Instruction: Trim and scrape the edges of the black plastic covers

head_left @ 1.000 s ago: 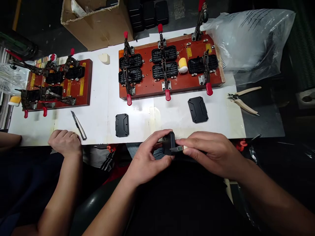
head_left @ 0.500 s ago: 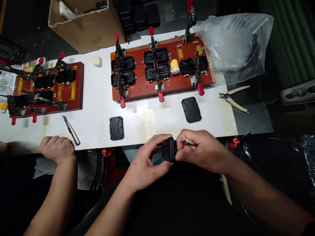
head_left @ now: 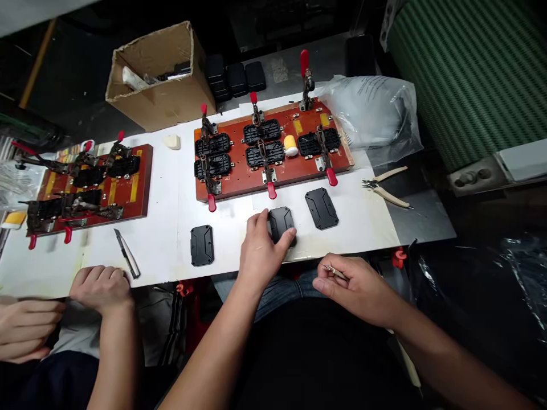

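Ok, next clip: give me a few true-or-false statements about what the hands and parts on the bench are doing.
1. The left hand rests on a black rectangular plastic cover lying on the white table. True.
2. The right hand is empty. False: it pinches a thin metal-tipped tool.
3. The beige-handled pliers lie at the table's right end. True.
4. The small grey utility knife is in the left hand's grip. False: it lies on the table near a co-worker's hand.
5. The yellow and white roller sits on the red-brown clamp fixture board. True.
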The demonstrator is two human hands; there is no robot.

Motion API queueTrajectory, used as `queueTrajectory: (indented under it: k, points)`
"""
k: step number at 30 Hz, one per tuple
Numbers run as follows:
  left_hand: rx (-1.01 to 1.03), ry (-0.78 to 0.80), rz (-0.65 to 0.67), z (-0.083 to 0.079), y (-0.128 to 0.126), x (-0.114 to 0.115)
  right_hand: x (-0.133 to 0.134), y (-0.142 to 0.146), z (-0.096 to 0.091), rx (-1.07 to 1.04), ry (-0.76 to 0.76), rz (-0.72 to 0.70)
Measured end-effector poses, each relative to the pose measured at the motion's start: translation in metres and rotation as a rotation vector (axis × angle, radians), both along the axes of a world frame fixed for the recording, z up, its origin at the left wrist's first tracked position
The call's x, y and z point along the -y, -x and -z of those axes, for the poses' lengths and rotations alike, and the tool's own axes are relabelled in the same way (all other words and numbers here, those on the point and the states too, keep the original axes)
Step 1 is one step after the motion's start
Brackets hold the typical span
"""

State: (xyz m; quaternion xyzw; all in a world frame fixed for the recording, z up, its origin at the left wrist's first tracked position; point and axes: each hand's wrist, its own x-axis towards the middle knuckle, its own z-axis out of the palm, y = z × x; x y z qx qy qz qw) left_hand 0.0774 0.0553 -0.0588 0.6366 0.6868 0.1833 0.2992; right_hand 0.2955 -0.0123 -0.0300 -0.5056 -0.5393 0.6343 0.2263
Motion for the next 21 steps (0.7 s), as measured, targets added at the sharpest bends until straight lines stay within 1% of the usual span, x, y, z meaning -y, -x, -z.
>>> queueTrajectory:
  k: [2, 4, 6, 7, 9, 10, 12, 13, 14, 15, 16, 18, 19, 21]
  points:
    - [0.031, -0.024, 0.058, 0.002, -0.023, -0.007, 0.005, -0.004, -0.001, -0.002, -0.011, 0.013]
    - [0.089, -0.027, 0.104, 0.000, -0.040, -0.008, 0.009, -0.007, -0.001, 0.005, -0.025, 0.025]
    - [0.175, -0.022, 0.128, -0.004, -0.042, -0.005, 0.012, -0.008, -0.001, 0.018, -0.034, 0.029]
    - [0.215, -0.029, 0.124, -0.006, -0.036, -0.001, 0.013, -0.009, -0.001, 0.019, -0.032, 0.031]
    - [0.214, -0.098, 0.063, -0.008, -0.010, 0.009, 0.015, -0.011, 0.002, 0.019, -0.020, 0.032]
    - [0.145, -0.161, 0.004, -0.009, 0.009, 0.015, 0.017, -0.013, 0.004, 0.023, -0.013, 0.032]
    - [-0.110, -0.262, -0.152, -0.007, 0.047, 0.025, 0.020, -0.021, 0.011, 0.054, -0.014, 0.031]
    - [-0.254, -0.253, -0.222, -0.004, 0.064, 0.027, 0.021, -0.027, 0.015, 0.076, -0.018, 0.027]
    - [-0.372, -0.197, -0.267, 0.000, 0.078, 0.026, 0.022, -0.033, 0.020, 0.099, -0.021, 0.022]
    - [-0.446, -0.112, -0.282, 0.005, 0.088, 0.023, 0.022, -0.039, 0.024, 0.127, -0.023, 0.017]
    - [-0.477, -0.020, -0.270, 0.011, 0.095, 0.017, 0.021, -0.045, 0.026, 0.160, -0.026, 0.013]
    - [-0.447, 0.097, -0.203, 0.018, 0.101, 0.004, 0.018, -0.050, 0.026, 0.221, -0.050, -0.005]
    - [-0.416, 0.122, -0.176, 0.017, 0.103, 0.000, 0.017, -0.047, 0.022, 0.238, -0.075, -0.026]
    - [-0.351, 0.120, -0.159, 0.005, 0.110, 0.001, 0.012, -0.031, 0.010, 0.230, -0.138, -0.082]
